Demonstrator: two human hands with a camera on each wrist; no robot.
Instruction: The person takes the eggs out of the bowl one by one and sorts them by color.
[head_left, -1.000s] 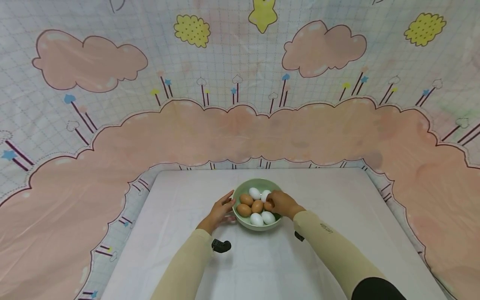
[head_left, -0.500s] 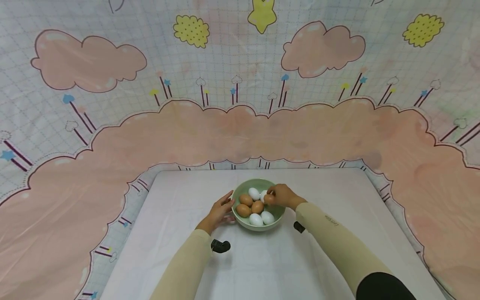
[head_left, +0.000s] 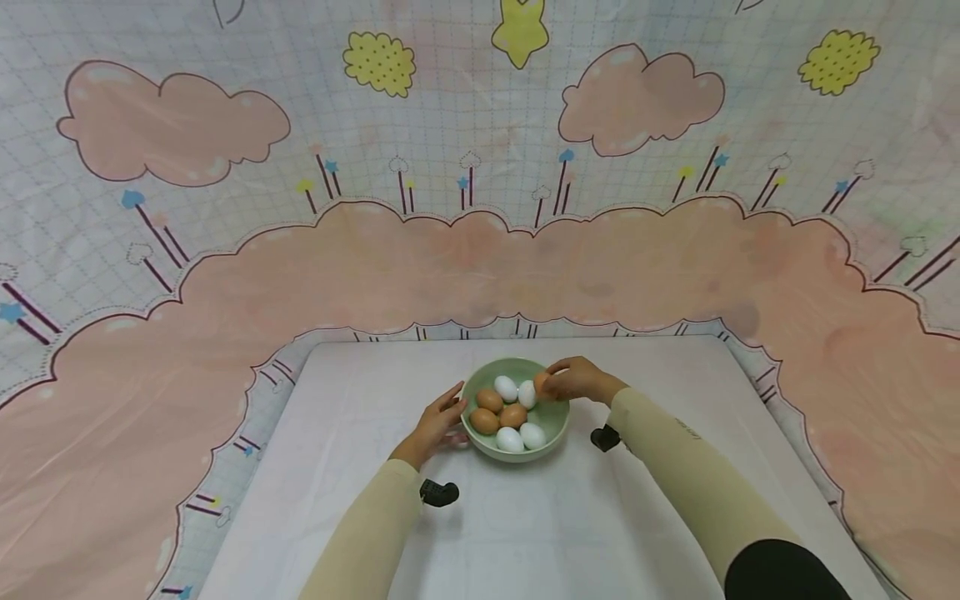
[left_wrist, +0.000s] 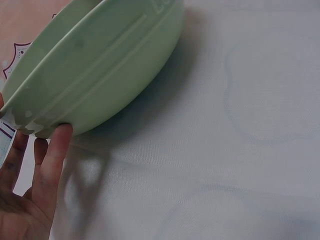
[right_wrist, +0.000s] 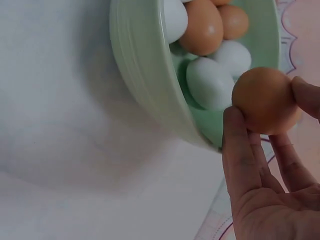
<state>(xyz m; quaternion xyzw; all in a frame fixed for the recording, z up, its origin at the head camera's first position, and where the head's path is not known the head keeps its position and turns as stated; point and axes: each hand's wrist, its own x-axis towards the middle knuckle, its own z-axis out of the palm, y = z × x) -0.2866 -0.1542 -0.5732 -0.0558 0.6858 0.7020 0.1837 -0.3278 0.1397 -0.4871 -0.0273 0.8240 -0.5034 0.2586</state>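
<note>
A pale green bowl (head_left: pixel 557 421) stands on the white table, with several white eggs (head_left: pixel 532 436) and three brown eggs (head_left: pixel 484 421) inside. Between thumb and fingertips, my right hand (head_left: pixel 585 380) pinches another brown egg (right_wrist: pixel 266 100), just above the bowl's right rim. The wrist view shows this egg raised over a white egg (right_wrist: pixel 207 84). At the bowl's left side, my left hand (head_left: pixel 433 423) touches the outer wall with outstretched fingers (left_wrist: pixel 56 155). Part of that hand is cut off in its wrist view.
A white cloth-covered tabletop (head_left: pixel 517 525) spreads around the bowl. Behind and beside it hangs a patterned backdrop (head_left: pixel 480 267) with clouds and stars. Dark wrist cameras (head_left: pixel 439 493) sit below the hands.
My right hand has lifted a brown egg from the bowl's right side and moved it up and toward the far right rim. The left hand stays against the bowl.
</note>
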